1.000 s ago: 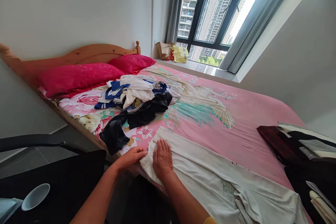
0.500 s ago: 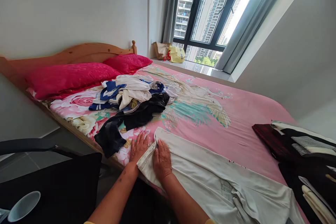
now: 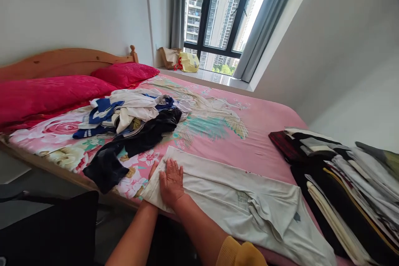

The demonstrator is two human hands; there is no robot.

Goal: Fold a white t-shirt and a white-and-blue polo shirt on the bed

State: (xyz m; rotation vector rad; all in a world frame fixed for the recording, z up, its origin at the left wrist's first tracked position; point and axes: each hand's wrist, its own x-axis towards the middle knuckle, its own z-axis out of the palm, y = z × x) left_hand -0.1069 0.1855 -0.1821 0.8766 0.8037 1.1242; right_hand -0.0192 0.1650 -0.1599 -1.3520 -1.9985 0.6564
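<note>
A long off-white garment [image 3: 215,189] lies flattened along the near edge of the bed, with a faint green print and some bunched folds towards its right part. My right hand [image 3: 172,181] rests flat on the garment's left end, fingers stretched out and slightly apart. Beneath that end is my left hand [image 3: 153,169], mostly covered by the cloth. Only some of its outstretched fingertips show past the left edge, and its wrist comes out below. A heap of crumpled clothes [image 3: 137,110], white, blue and black, lies just beyond my hands.
Folded clothes [image 3: 352,187] are stacked at the right. Red pillows [image 3: 56,93] lean near the wooden headboard [image 3: 71,58]. A black chair [image 3: 52,228] stands at the lower left. Paper and yellow bags [image 3: 189,62] sit on the windowsill. The pink patterned sheet [image 3: 249,149] covers the bed.
My left hand has gone from lying on the sheet beside the garment to mostly under its left end. My right hand still presses on the cloth. The view has turned right.
</note>
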